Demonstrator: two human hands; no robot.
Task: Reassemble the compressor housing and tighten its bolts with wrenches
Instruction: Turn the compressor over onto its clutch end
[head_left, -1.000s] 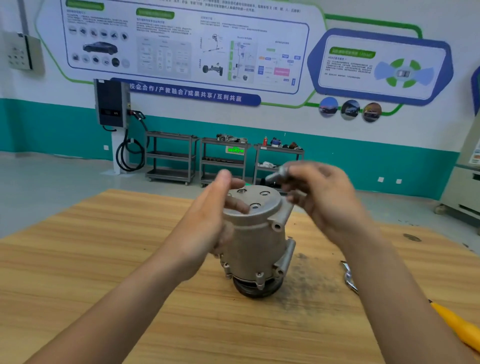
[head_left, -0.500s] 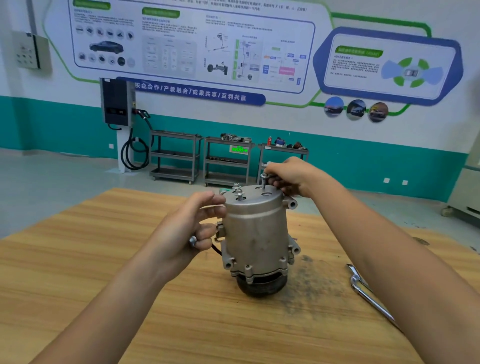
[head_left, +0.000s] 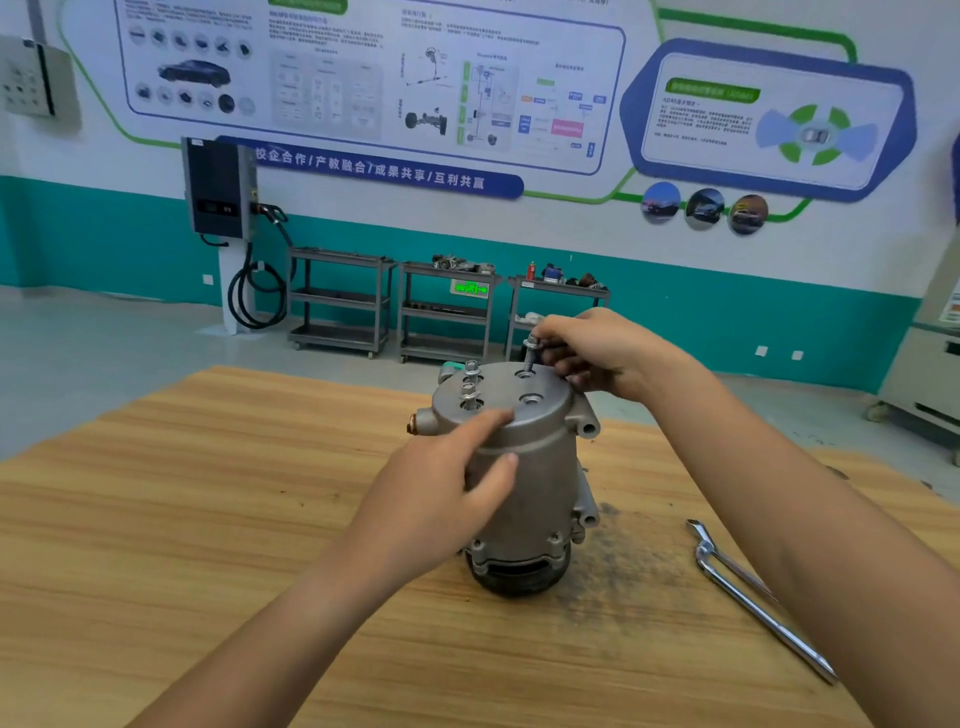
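Left hand (head_left: 441, 499) has uncurled, its fingers now straight on the housing (head_left: 535, 483), mid-table. Two bolts (head_left: 471, 368) stand at the cap's 9 o'clock. Right hand (head_left: 608, 358) pinches the third bolt (head_left: 530, 356) into the 1 o'clock hole. One hole (head_left: 531, 399) is left; the wrench (head_left: 753, 597) lies at 4 o'clock.

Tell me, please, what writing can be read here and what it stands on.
"校企合作 / 产教融合 / 成果共享 / 互利共赢": blue banner on the wall.
Poster panels, small print: too blurred to read.
Green sign low down: too small to read.
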